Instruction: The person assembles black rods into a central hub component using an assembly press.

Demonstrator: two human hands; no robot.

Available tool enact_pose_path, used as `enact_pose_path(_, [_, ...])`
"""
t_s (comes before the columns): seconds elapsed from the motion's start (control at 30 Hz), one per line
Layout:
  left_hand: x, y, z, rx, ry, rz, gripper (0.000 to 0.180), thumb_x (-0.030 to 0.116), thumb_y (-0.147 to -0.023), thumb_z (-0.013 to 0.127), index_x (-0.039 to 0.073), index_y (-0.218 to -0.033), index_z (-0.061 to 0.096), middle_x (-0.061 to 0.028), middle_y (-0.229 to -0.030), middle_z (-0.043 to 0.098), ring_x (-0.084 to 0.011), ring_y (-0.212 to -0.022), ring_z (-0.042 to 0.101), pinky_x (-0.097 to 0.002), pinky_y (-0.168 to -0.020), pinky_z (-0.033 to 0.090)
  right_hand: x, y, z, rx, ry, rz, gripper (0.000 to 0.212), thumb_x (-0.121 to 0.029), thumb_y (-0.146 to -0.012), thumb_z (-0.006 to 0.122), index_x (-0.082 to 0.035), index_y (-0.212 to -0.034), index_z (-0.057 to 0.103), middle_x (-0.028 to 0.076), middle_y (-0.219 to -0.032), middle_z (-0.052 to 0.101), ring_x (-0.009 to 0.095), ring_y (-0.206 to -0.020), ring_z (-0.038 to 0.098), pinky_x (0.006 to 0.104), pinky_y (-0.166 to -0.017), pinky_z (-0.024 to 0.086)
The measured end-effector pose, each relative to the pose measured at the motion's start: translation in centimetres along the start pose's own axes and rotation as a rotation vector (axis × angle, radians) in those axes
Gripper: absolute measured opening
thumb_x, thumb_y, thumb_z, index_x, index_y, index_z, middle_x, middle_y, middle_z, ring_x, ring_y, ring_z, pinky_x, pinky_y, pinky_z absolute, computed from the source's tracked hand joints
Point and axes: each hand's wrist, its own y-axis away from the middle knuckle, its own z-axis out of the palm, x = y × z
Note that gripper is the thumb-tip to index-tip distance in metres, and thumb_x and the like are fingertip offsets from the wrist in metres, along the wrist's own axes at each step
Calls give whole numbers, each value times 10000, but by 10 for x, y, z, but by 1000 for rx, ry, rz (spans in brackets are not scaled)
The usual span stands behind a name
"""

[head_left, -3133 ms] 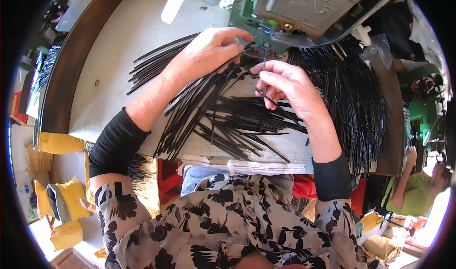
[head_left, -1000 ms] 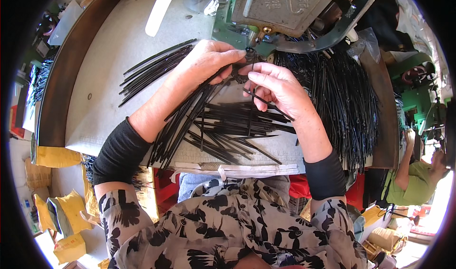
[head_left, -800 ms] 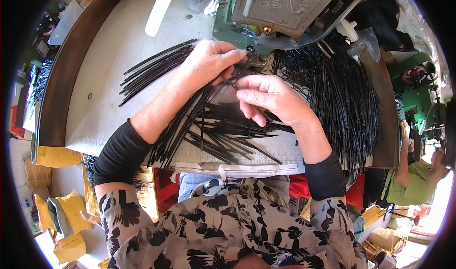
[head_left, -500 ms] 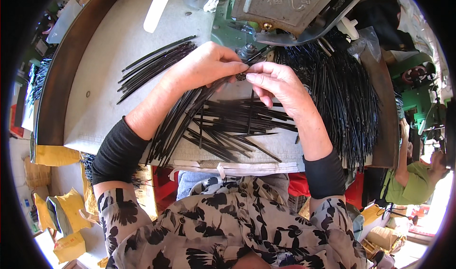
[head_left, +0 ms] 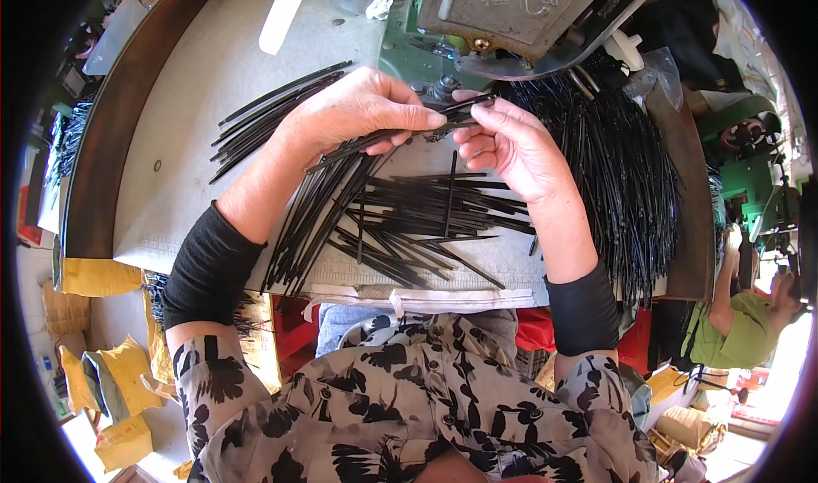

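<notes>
My left hand (head_left: 371,112) is closed, thumb against fingers, on thin black strips (head_left: 345,152) that slant up toward the machine. My right hand (head_left: 515,142) pinches the far ends of these strips between thumb and forefinger, its other fingers loosely curled. How many strips lie between the fingers I cannot make out. Below the hands a loose heap of similar black strips (head_left: 434,206) lies crosswise on the worktable (head_left: 183,155). A slanting row of them (head_left: 311,219) rests under my left wrist, and a smaller bundle (head_left: 273,108) lies beyond that forearm.
Just past the hands stands a green machine (head_left: 400,52) with a grey metal head (head_left: 520,10). A thick pile of glossy black strips (head_left: 622,176) covers the table's right side. A brown raised rim (head_left: 98,159) bounds the left. At far right sits another person (head_left: 733,329) in green.
The held strips have come back from the machine and now lie more level between my hands. My right hand has shifted slightly right and lower, its fingers opening a little.
</notes>
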Motion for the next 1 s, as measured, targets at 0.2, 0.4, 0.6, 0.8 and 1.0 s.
enact_pose_path(0.2, [4, 1, 4, -13, -45, 65, 288, 268, -851, 682, -7, -765, 664, 24, -531, 521, -32, -414, 440, -182, -376, 316, 4, -4, -6, 12, -3, -38, 260, -167, -897, 566, 20, -1077, 548, 174, -854, 663, 200, -703, 674, 262, -582, 566])
enact_pose_path(0.4, [7, 2, 4, 42, -134, 103, 333, 313, -865, 659, -16, -817, 677, 13, -532, 524, -32, -407, 431, -181, -372, 317, 4, -3, -5, 44, 4, -118, 234, -167, -902, 565, 23, -1039, 558, 181, -853, 661, 204, -696, 673, 274, -594, 567])
enact_pose_path(0.6, [-8, -2, -17, 118, 26, 110, 381, 363, -898, 599, -11, -932, 661, 8, -555, 527, -27, -392, 410, -167, -369, 285, 0, -7, -17, 200, -40, -265, 219, -162, -932, 525, 42, -1008, 549, 194, -870, 654, 200, -685, 664, 287, -616, 571])
enact_pose_path(0.8, [-16, -12, -12, 227, 185, 23, 340, 332, -893, 612, -1, -929, 665, 40, -534, 475, -16, -398, 370, -171, -376, 249, 3, -10, -14, 254, -6, -332, 244, -174, -946, 508, 46, -1048, 529, 190, -900, 646, 199, -724, 660, 293, -654, 570])
enact_pose_path(1.0, [-15, -16, -6, 253, 205, 42, 331, 319, -888, 620, -7, -928, 659, 48, -525, 442, -20, -402, 350, -183, -377, 240, 3, -13, -18, 281, -28, -350, 244, -175, -945, 511, 43, -1054, 530, 191, -909, 646, 202, -730, 660, 300, -658, 569])
